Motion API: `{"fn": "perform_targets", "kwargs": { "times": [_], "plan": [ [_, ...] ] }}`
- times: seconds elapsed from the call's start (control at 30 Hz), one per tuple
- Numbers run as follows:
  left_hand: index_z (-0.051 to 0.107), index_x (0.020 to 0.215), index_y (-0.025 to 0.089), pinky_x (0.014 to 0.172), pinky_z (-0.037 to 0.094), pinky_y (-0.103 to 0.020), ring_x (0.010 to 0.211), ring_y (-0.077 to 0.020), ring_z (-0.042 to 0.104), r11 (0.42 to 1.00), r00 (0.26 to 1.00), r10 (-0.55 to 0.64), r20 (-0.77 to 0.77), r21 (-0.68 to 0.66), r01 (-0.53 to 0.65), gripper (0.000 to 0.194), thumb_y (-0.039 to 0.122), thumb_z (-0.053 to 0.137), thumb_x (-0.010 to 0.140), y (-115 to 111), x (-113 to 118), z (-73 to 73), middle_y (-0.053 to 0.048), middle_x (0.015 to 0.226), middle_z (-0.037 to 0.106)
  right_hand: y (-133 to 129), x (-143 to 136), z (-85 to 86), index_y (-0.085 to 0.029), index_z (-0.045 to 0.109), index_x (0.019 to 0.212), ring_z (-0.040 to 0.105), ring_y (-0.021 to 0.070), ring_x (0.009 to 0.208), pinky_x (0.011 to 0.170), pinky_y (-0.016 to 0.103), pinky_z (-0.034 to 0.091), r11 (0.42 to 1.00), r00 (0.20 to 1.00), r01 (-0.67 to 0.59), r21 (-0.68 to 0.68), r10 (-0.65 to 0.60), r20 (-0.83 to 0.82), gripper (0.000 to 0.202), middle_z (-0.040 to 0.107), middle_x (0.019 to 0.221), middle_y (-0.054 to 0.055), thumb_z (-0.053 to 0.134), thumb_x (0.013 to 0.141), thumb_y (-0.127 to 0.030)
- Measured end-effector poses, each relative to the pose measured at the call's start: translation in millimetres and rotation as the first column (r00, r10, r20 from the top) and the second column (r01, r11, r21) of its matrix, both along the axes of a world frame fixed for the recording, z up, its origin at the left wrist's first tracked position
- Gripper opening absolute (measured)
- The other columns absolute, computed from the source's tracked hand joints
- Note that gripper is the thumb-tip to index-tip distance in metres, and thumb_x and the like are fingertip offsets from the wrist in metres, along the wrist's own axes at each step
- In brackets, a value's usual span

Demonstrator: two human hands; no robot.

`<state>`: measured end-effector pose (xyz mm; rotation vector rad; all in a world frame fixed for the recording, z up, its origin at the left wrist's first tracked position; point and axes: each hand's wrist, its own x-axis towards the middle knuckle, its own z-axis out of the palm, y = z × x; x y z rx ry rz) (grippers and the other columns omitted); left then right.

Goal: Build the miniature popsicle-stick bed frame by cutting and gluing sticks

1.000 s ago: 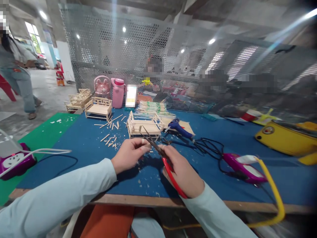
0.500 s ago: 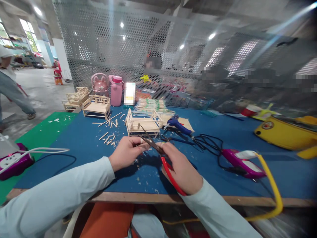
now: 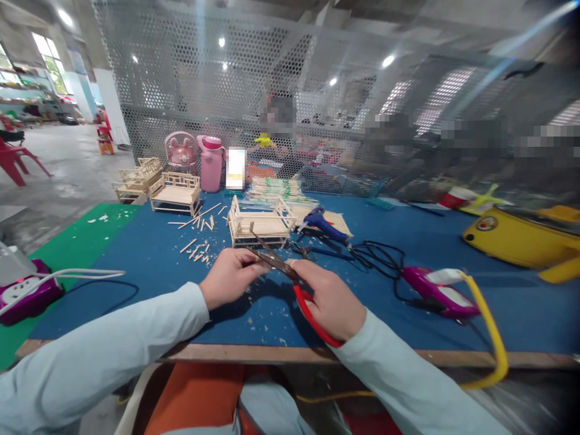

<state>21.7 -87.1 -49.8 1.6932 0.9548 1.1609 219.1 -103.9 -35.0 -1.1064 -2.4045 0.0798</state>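
Red-handled scissors, blades angled forward-left, away from wearer

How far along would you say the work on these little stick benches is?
The rear benches and the nearest bench look built, with seats and rails. The right hand holds open scissors beside the pinched left hand. Loose sticks and bundled sticks lie unattached, perhaps work left to do.

Fairly bright in here — small ceiling lamps and daylight from the window, a streak of glare upper right, soft shadows under the hands — though the right edge looks stretched and blurred.
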Motion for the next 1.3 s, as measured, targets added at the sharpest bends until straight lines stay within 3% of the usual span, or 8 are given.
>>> {"fn": "perform_targets", "kwargs": {
  "times": [0.1,0.27,0.47,0.7,0.87,1.03,1.13,1.3],
  "plan": [
    [0.064,0.055,0.012,0.052,0.035,-0.02,0.053,-0.0082,0.041,1.0,0.999,0.007,0.046,-0.002,-0.007,0.023,0.028,0.06,0.071,-1.7,1.6,4.5,0.002,0.052,0.051,-1.3,-0.9,-0.2,-0.019,0.057,0.094,0.061,0.0178,0.071,0.066,0.028,0.048,0.998,0.996,-0.04,-0.041,0.037,-0.079,0.03,0.067,0.083,0.007,0.041,0.07,-0.011],
    [0.067,0.07,0.012,0.054,0.039,-0.02,0.053,-0.0071,0.043,0.993,0.974,-0.009,0.226,-0.11,0.034,0.017,0.029,0.068,0.066,-2.8,3.5,11.5,0.002,0.059,0.058,-2.2,-5.7,3.9,-0.021,0.054,0.097,0.051,0.0141,0.057,0.057,0.025,0.044,0.996,0.975,-0.034,-0.086,0.014,-0.224,0.036,0.057,0.068,-0.001,0.043,0.064,-0.01],
    [0.066,0.065,0.012,0.06,0.043,-0.022,0.059,-0.0099,0.052,0.988,0.956,0.029,0.293,-0.155,0.018,0.022,0.031,0.075,0.058,-0.2,3.5,9.8,-0.001,0.063,0.064,-5.4,-13.5,8.0,-0.02,0.052,0.103,0.059,0.0223,0.087,0.077,0.034,0.047,0.997,0.989,0.063,-0.047,-0.068,-0.128,0.031,0.062,0.095,0.008,0.058,0.075,-0.031],
    [0.067,0.065,0.012,0.061,0.045,-0.023,0.061,-0.0119,0.056,0.989,0.956,0.054,0.289,-0.146,-0.012,0.018,0.026,0.075,0.058,0.7,5.1,7.0,-0.003,0.066,0.067,-7.8,-17.6,8.9,-0.019,0.054,0.1,0.057,0.0226,0.083,0.075,0.037,0.047,0.996,0.979,0.078,-0.047,-0.085,-0.187,0.032,0.061,0.089,0.008,0.063,0.073,-0.034],
    [0.065,0.067,0.012,0.057,0.043,-0.021,0.057,-0.0095,0.052,0.997,0.986,0.057,0.157,-0.059,-0.048,0.016,0.026,0.072,0.064,-1.3,5.0,0.7,-0.002,0.063,0.064,-1.8,-29.2,12.8,-0.019,0.054,0.093,0.052,0.0116,0.059,0.058,0.025,0.046,0.941,0.786,-0.013,-0.338,-0.199,-0.586,0.025,0.057,0.071,-0.002,0.064,0.073,-0.033],
    [0.066,0.068,0.013,0.057,0.04,-0.021,0.059,-0.0098,0.051,0.988,0.992,0.124,0.01,0.091,-0.124,0.01,0.022,0.07,0.068,-1.6,2.2,-0.3,-0.001,0.065,0.063,9.2,-44.4,16.1,-0.018,0.055,0.09,0.048,0.0087,0.054,0.05,0.022,0.041,0.913,0.705,-0.089,-0.399,-0.226,-0.672,0.028,0.055,0.069,-0.003,0.066,0.068,-0.031],
    [0.066,0.07,0.013,0.059,0.041,-0.021,0.061,-0.0104,0.052,0.989,0.992,0.117,0.047,0.085,-0.121,0.011,0.024,0.068,0.07,1.0,0.5,-0.9,-0.002,0.067,0.064,17.2,-46.9,13.2,-0.018,0.055,0.091,0.049,0.0084,0.053,0.048,0.022,0.04,0.886,0.667,-0.155,-0.437,-0.232,-0.708,0.031,0.056,0.07,-0.003,0.069,0.065,-0.029],
    [0.066,0.085,0.012,0.062,0.043,-0.022,0.065,-0.0106,0.052,1.0,0.984,0.019,0.178,0.005,-0.02,0.024,0.027,0.071,0.068,2.4,2.2,-1.6,-0.002,0.075,0.064,30.0,-47.2,0.1,-0.02,0.05,0.091,0.05,0.0079,0.051,0.048,0.022,0.041,0.785,0.424,-0.394,-0.478,-0.306,-0.852,0.036,0.054,0.067,-0.006,0.071,0.063,-0.029]
  ]
}}
